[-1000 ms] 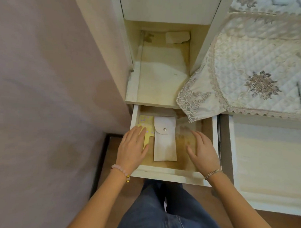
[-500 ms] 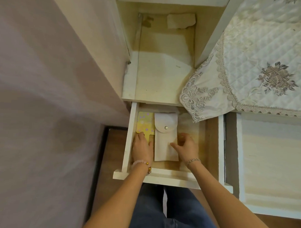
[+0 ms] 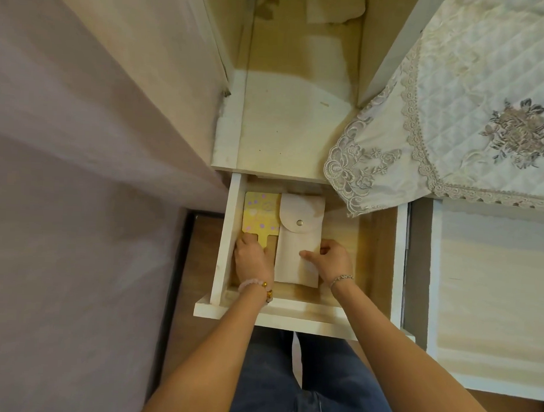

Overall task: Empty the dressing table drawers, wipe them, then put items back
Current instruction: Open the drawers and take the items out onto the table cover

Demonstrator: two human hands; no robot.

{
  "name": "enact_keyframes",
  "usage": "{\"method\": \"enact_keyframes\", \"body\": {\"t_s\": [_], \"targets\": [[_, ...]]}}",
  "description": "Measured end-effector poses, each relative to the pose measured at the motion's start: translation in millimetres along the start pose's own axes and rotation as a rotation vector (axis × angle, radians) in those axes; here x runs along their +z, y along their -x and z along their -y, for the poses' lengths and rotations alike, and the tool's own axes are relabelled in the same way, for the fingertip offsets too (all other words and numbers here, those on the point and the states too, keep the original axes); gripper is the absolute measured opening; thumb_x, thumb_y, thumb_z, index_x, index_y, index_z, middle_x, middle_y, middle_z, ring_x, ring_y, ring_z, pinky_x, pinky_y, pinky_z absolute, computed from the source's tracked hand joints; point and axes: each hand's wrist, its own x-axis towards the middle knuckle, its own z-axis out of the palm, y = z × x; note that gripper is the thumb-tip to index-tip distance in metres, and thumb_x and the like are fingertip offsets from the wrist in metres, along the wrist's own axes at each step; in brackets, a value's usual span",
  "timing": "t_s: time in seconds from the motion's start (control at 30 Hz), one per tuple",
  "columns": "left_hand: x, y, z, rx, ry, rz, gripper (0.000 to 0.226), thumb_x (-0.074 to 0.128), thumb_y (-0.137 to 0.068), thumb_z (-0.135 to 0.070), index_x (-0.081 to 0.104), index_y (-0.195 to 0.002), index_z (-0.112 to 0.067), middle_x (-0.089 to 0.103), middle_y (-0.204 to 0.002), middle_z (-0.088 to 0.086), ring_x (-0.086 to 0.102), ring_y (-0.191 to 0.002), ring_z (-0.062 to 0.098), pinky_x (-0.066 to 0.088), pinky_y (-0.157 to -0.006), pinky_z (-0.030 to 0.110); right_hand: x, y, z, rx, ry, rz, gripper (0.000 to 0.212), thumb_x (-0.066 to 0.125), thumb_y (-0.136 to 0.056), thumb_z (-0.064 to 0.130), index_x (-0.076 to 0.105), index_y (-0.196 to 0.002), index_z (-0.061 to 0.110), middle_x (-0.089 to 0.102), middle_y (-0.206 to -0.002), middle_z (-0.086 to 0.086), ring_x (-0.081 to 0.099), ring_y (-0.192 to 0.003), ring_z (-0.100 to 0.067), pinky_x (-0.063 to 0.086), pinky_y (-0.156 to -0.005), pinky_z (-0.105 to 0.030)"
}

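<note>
A small white drawer (image 3: pixel 276 314) is pulled out below the dressing table's open shelf. Inside lie a yellow card with purple dots (image 3: pixel 259 214) at the left and a cream pouch with a snap button (image 3: pixel 297 246) in the middle. My left hand (image 3: pixel 252 260) rests in the drawer's left corner, its fingers curled on the card's lower end and handle. On the right side of the pouch my right hand (image 3: pixel 332 260) holds it, thumb on top and fingers curled at its edge.
Above the drawer is an open shelf (image 3: pixel 286 126) with a crumpled tissue (image 3: pixel 333 7) at its back. A quilted lace-edged cloth (image 3: pixel 472 98) covers the table top at the right. A second, wider drawer (image 3: pixel 489 290) stands open at the right. A wall (image 3: pixel 79 199) is at the left.
The drawer has come further out. Both hands went from lying flat beside the pouch to curling, the left onto the yellow card, the right onto the pouch's edge.
</note>
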Motion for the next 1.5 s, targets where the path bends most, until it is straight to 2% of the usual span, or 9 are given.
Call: {"method": "enact_keyframes", "body": {"t_s": [0.13,0.23,0.3,0.53,0.73,0.9,1.03,1.37,1.5], "targets": [[-6,-1,-2,-0.028,-0.002,0.072,0.019,0.060,-0.085,-0.015,0.055,-0.098,-0.002,0.057,-0.102,0.013,0.057,-0.094,0.029,0.048,-0.078,0.037,-7,3,-3,0.020,-0.106,0.010,0.031,0.079,-0.071,0.024,0.056,-0.088,0.012,0.059,-0.083,-0.001,0.054,-0.076,-0.017,0.046,-0.067,-0.028],[-15,1,-2,-0.073,0.038,0.118,0.021,0.059,-0.087,-0.015,0.053,-0.103,-0.003,0.060,-0.102,0.012,0.059,-0.093,0.029,0.047,-0.071,0.034,-14,9,-5,0.026,-0.206,0.062,0.028,0.077,-0.073,0.020,0.051,-0.078,0.016,0.059,-0.084,-0.003,0.055,-0.075,-0.017,0.044,-0.060,-0.023],[-24,3,-2,-0.100,0.098,0.149,0.020,0.059,-0.088,-0.014,0.053,-0.105,-0.005,0.062,-0.104,0.011,0.060,-0.092,0.027,0.044,-0.068,0.029,-21,14,-4,0.026,-0.240,0.080,0.026,0.076,-0.074,0.019,0.053,-0.085,0.012,0.061,-0.088,-0.006,0.057,-0.077,-0.018,0.045,-0.059,-0.022],[-48,18,2,-0.144,0.603,0.257,0.038,0.070,-0.081,-0.010,0.060,-0.117,-0.003,0.063,-0.116,0.011,0.058,-0.106,0.022,0.049,-0.089,0.033,-45,44,-2,-0.004,-0.296,0.053,0.029,0.071,-0.079,0.022,0.055,-0.100,0.011,0.060,-0.091,-0.002,0.057,-0.082,-0.015,0.046,-0.072,-0.030],[-71,52,6,-0.106,0.849,0.299,0.028,0.067,-0.083,-0.004,0.061,-0.110,-0.009,0.064,-0.098,0.004,0.060,-0.095,0.017,0.048,-0.065,0.019,-66,79,-9,-0.076,-0.335,0.030,0.022,0.068,-0.082,0.020,0.056,-0.098,0.013,0.062,-0.097,-0.003,0.059,-0.087,-0.018,0.048,-0.072,-0.031],[-87,63,9,-0.047,0.915,0.328,0.028,0.068,-0.084,-0.008,0.061,-0.110,-0.014,0.065,-0.102,0.004,0.062,-0.096,0.019,0.049,-0.065,0.023,-77,106,-16,-0.128,-0.382,-0.009,0.017,0.066,-0.084,0.018,0.056,-0.096,0.014,0.064,-0.095,-0.003,0.060,-0.084,-0.015,0.050,-0.066,-0.025],[-94,68,0,0.012,0.951,0.354,0.029,0.066,-0.085,-0.009,0.060,-0.113,-0.014,0.066,-0.103,0.004,0.062,-0.093,0.016,0.049,-0.066,0.024,-86,118,-21,-0.124,-0.447,-0.085,0.026,0.067,-0.083,0.019,0.057,-0.105,0.011,0.065,-0.097,-0.003,0.062,-0.087,-0.018,0.052,-0.076,-0.034],[-92,74,-56,0.178,0.906,0.454,0.025,0.067,-0.084,-0.011,0.062,-0.109,-0.016,0.068,-0.096,0.002,0.063,-0.083,0.010,0.050,-0.060,0.019,-132,121,-16,-0.192,-0.633,-0.266,0.018,0.067,-0.083,0.016,0.056,-0.097,0.015,0.065,-0.092,-0.003,0.061,-0.080,-0.013,0.048,-0.062,-0.023],[-84,74,-91,0.188,0.928,0.468,0.026,0.069,-0.083,-0.008,0.062,-0.107,-0.014,0.067,-0.091,0.002,0.062,-0.076,0.008,0.049,-0.057,0.018,-161,107,-17,-0.187,-0.677,-0.306,0.025,0.067,-0.083,0.014,0.056,-0.105,0.008,0.065,-0.094,-0.007,0.061,-0.077,-0.012,0.045,-0.058,-0.023]]}}
